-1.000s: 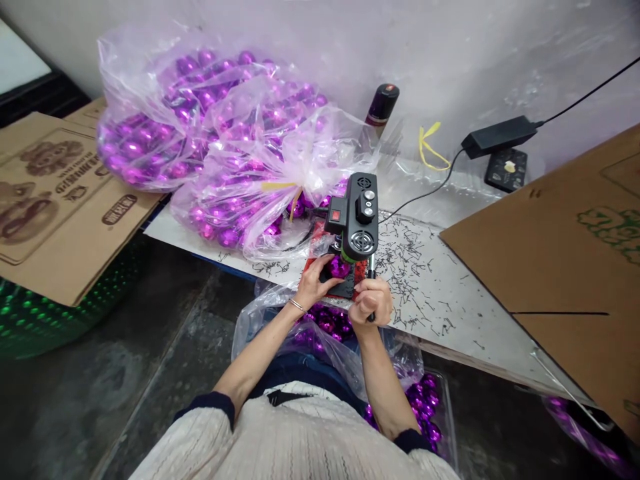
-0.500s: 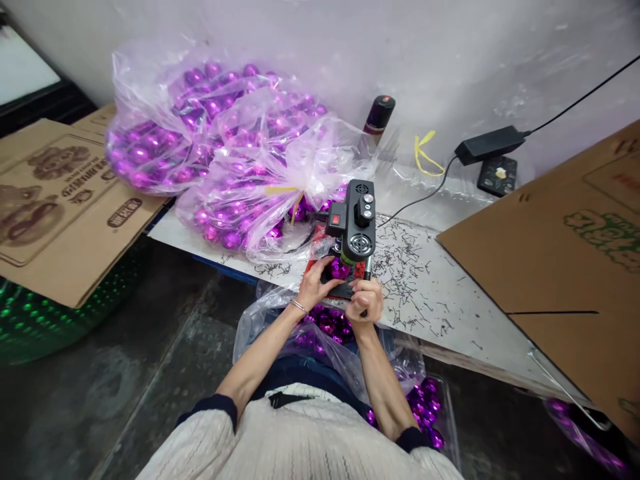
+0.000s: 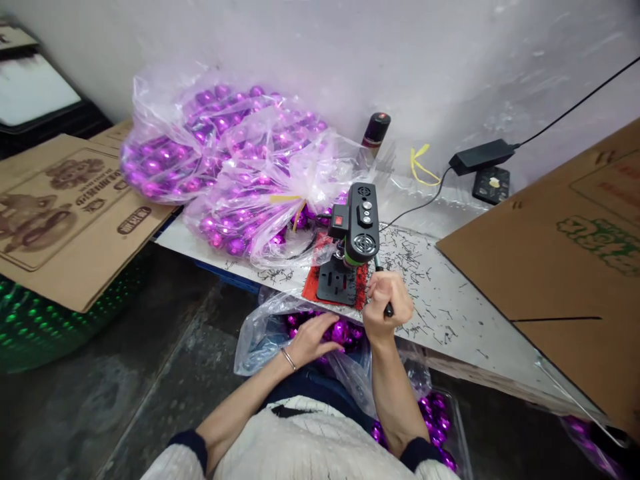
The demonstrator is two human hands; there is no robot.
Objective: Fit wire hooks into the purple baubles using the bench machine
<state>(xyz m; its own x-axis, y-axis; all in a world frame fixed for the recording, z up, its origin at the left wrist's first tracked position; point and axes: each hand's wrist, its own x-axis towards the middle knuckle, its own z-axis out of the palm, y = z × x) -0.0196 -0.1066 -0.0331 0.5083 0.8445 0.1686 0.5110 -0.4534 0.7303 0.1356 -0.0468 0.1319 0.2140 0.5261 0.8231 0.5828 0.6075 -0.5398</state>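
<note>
A small black bench drill (image 3: 359, 225) stands on a black base plate (image 3: 339, 285) over a red mat at the table's front edge. My right hand (image 3: 386, 297) is closed round the drill's black lever handle. My left hand (image 3: 313, 337) is down in an open plastic bag (image 3: 260, 330) on my lap, fingers curled on a shiny purple ball (image 3: 341, 331) among several others. No ball sits under the drill bit.
Two tied clear bags of purple balls (image 3: 235, 160) lie behind the drill. Metal shavings (image 3: 425, 280) litter the white tabletop. Cardboard sheets lie left (image 3: 65, 207) and right (image 3: 560, 253). A dark spray can (image 3: 375, 130), power adapter (image 3: 483, 155) and cable sit by the wall.
My left hand has left the drill base and dropped into the lap bag, taking the purple ball with it. My right hand moved right and down with the lever.
</note>
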